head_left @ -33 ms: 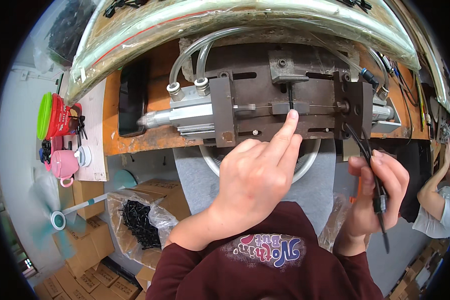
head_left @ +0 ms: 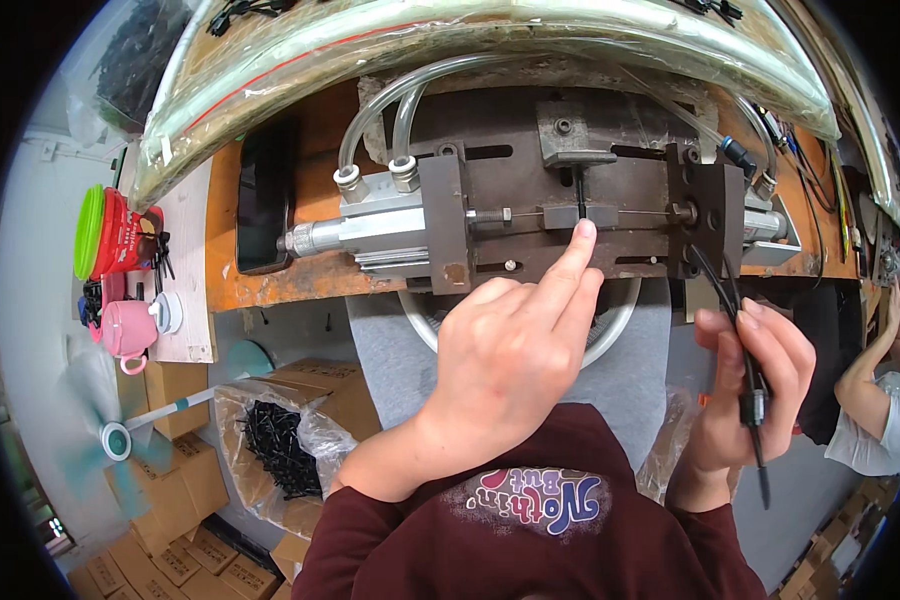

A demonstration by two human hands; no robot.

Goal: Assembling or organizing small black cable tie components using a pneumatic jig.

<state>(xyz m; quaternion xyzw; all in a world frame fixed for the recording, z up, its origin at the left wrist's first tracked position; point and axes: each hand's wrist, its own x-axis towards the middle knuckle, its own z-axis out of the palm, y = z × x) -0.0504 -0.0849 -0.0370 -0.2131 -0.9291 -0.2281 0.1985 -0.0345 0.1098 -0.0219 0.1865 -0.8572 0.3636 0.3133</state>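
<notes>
My left hand [head_left: 515, 345] reaches over the front of a dark metal fixture [head_left: 530, 115]. Its index finger is stretched out and its tip rests at the near end of a thin black rod [head_left: 582, 187], which lies across a small grey block [head_left: 560, 217]. The other fingers are loosely bent around nothing visible. Off to the right, my right hand [head_left: 745, 390] is closed around several thin black sticks [head_left: 752, 372], one with a grey band. Their upper ends lean toward the fixture's right end plate [head_left: 718, 215]; the lower tip points down past my palm.
Air cylinders [head_left: 385, 228] with clear hoses [head_left: 407, 80] flank the fixture. A phone-like black slab [head_left: 263, 200] lies left on the wooden bench [head_left: 320, 285]. A pink cup [head_left: 130, 330], a red tub [head_left: 130, 240], a fan [head_left: 117, 441] and a bag of black parts [head_left: 280, 450] are farther left.
The left cylinder's outer end was blurred by motion and is now sharp; the rod fitting inside the left plate has also shifted. My right hand and its sticks moved slightly left. My left hand stayed put.
</notes>
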